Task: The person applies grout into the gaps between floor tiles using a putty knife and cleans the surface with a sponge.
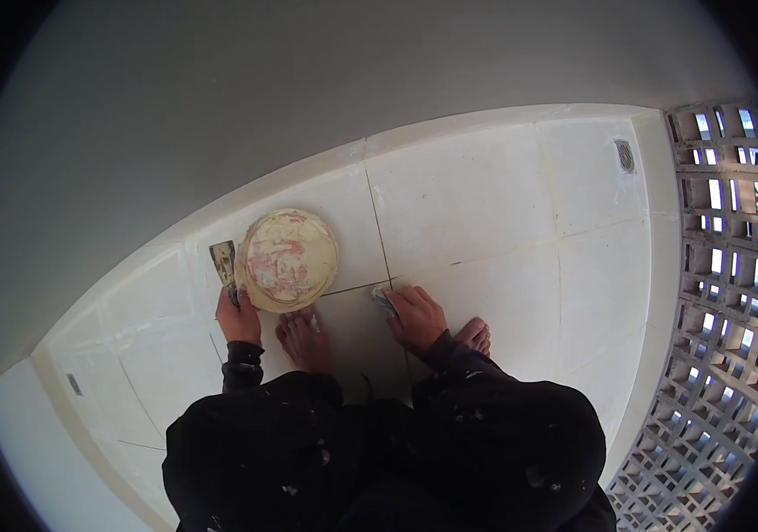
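Observation:
My left hand point(239, 317) is closed around the handle of a putty knife point(224, 262), its stained blade pointing away from me. Right beside it is a round, cream-coloured lid or shallow tray point(289, 260) smeared with pinkish residue; the hand is at its near left edge, and whether the fingers also grip it I cannot tell. Low over the tiled floor point(468, 204), my right hand point(416, 317) is closed on a small greyish tool, blade-like in shape point(382, 297). That tool meets the floor where dark tile joints cross. Its handle is hidden in the fingers.
A plain grey wall point(326, 80) runs along the far side, with a pale skirting at its foot. Perforated blockwork point(725, 222) stands on the right. Floor drains lie at the far right point(625, 156) and left point(75, 384). My bare feet point(302, 341) are on the tiles.

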{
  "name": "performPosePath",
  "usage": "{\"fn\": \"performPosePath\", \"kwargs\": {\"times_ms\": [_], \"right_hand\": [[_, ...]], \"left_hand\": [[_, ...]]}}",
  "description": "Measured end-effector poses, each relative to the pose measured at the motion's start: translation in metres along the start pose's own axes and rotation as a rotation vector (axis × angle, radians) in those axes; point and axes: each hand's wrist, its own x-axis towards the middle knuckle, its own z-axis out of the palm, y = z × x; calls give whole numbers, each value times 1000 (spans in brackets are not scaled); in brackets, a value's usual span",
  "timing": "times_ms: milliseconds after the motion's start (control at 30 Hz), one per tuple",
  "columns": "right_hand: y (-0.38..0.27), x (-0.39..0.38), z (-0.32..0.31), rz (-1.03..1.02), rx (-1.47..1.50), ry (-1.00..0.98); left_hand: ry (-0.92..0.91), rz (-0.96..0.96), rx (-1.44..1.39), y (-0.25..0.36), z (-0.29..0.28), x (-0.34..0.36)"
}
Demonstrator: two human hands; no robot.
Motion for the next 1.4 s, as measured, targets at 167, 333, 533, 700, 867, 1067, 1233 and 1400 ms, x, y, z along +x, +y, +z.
{"fn": "performPosePath", "kwargs": {"times_ms": [167,333,533,700,867,1067,1233,1400], "right_hand": [[83,116,-10,-219,21,44],[159,219,18,-430,-406,116],[172,134,42,-535,-430,-190],[190,159,12,-334,-164,-311],[227,258,15,-431,-337,-15],[228,140,46,-604,-353,-250],[225,145,25,-249,-68,-491],[251,288,-3,-374,-310,-39]], "left_hand": [[22,-132,-66,-41,22,11],[116,-230,-96,-88,47,5],[277,-482,-285,-115,70,-32],[348,-576,-298,-90,82,-30],[362,-629,-363,-95,85,-34],[413,-656,-351,-95,91,-32],[462,-578,-103,-99,87,-31],[340,-640,-221,-119,95,-27]]}}
